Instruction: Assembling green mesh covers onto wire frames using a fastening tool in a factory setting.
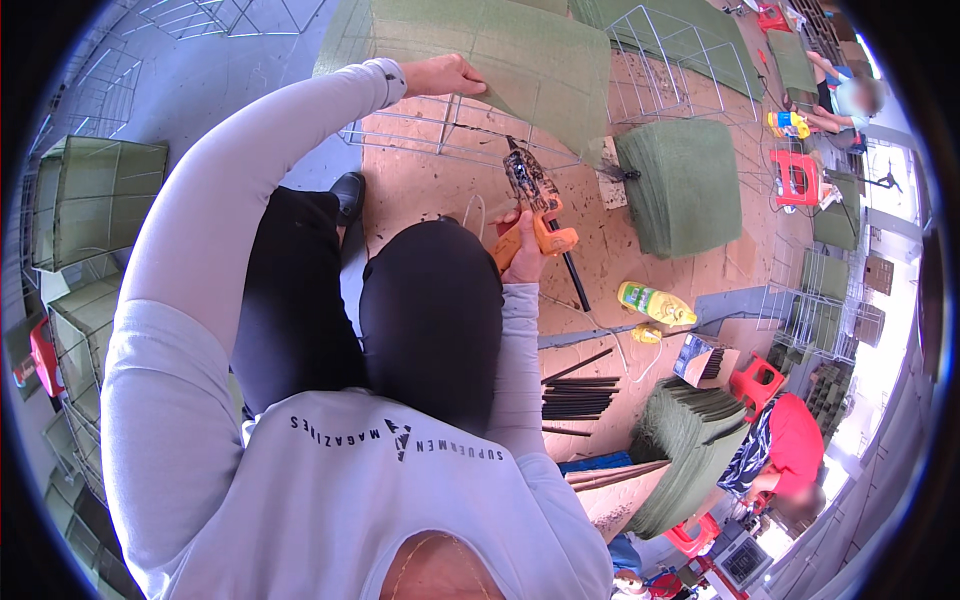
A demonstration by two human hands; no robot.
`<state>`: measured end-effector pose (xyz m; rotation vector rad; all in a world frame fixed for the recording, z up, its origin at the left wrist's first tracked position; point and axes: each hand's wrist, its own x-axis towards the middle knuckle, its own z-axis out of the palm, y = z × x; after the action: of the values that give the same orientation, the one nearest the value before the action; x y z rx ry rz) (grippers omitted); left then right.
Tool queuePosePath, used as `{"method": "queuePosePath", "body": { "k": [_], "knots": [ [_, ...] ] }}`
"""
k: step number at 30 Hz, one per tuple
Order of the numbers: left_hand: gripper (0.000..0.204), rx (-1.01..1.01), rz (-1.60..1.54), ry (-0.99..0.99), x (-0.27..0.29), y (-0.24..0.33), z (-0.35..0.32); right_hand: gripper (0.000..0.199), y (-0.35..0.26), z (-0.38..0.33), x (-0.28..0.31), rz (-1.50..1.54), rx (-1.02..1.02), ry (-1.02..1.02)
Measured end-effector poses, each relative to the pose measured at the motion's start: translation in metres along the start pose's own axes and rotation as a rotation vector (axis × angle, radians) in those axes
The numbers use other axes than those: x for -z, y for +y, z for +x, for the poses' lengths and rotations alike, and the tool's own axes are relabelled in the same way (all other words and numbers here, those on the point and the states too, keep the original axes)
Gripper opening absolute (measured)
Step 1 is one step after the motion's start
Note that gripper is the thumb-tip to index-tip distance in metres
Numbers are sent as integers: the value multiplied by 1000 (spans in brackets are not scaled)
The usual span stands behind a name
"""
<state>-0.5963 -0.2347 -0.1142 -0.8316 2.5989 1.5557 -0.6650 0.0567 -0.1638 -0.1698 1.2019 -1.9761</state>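
Note:
My left hand [445, 76] is closed in a pinch on the edge of a green mesh sheet [550, 60], which lies over a wire frame [420, 138]. My right hand [522, 252] is wrapped round the handle of an orange glue gun [555, 238]. Dark residue coats the front of the gun, and its nozzle points away from me, close to the frame's near wires. A black glue stick [576, 280] juts from its back end. Whether the nozzle touches the wire or mesh, I cannot tell.
Right of the gun stands a stack of green mesh sheets [680, 190]. A yellow bottle [655, 302] lies nearer, above several black sticks [580, 398] on cardboard. More wire frames [680, 65] stand beyond. Two other people sit at the right, near red stools [796, 178].

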Motion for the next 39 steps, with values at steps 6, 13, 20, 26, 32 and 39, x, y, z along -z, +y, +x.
{"method": "queuePosePath", "body": {
  "k": [6, 13, 20, 26, 32, 39],
  "knots": [
    [33, 34, -46, -36, 1, -3, 3, 20, 4, 2, 9, -57, -21, -9],
    [33, 44, -43, -43, 3, -2, 1, 21, -6, 4, 11, 28, 37, 23],
    [33, 53, -88, -35, 3, -9, 3, 16, -8, 3, 13, 11, 97, 42],
    [34, 74, -92, -28, 4, -1, -1, 17, -8, 6, 20, 28, 85, 36],
    [35, 45, -89, -17, 4, 0, -3, 18, -12, 6, 23, 61, 112, 71],
    [37, 30, -54, 0, 4, 0, -3, 18, -11, 7, 28, 39, 74, 99]
  ]
}}
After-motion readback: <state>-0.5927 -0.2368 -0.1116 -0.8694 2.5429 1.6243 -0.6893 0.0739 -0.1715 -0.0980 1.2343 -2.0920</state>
